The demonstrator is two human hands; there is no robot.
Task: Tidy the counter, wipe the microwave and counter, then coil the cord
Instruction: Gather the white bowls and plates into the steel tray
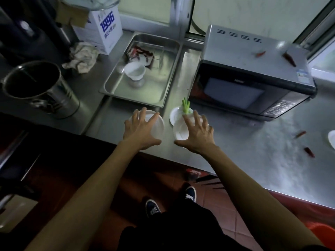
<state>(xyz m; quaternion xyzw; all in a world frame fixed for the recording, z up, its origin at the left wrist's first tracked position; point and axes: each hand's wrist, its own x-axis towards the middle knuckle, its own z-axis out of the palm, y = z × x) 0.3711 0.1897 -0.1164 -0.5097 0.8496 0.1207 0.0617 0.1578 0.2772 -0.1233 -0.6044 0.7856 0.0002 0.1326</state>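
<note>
Two white dishes are set near the front edge of the steel counter (pixel 253 145), just in front of the microwave (pixel 252 77). The left hand (pixel 140 129) is spread over a white round dish (pixel 159 122), fingers splayed and straight; whether they actually touch it cannot be told. The right hand (pixel 195 134) is likewise spread, fingers fanned wide, over a white bowl (pixel 179 131); no grip is seen. Just behind that bowl, a small white plate (pixel 175 115) is seen, partly overlapped by the bowl, and a green vegetable stalk (pixel 185 105) stands up from it beside the microwave's front corner.

The microwave is placed at an angle on the counter, door shut, and two red chillies (pixel 290 59) are scattered on its top. Two more red chillies (pixel 309 152) are found on the counter to the right, near the rim of another white dish (pixel 331 140) cut off by the frame edge.

To the left of the microwave a steel tray (pixel 163 73) is set, in which a white cup (pixel 135 69) and a red-printed packet (pixel 141 53) are held. Farther left, a crumpled cloth (pixel 82 57), a white box printed 1996 (pixel 103 31) and a steel pot (pixel 39 87) are seen.
</note>
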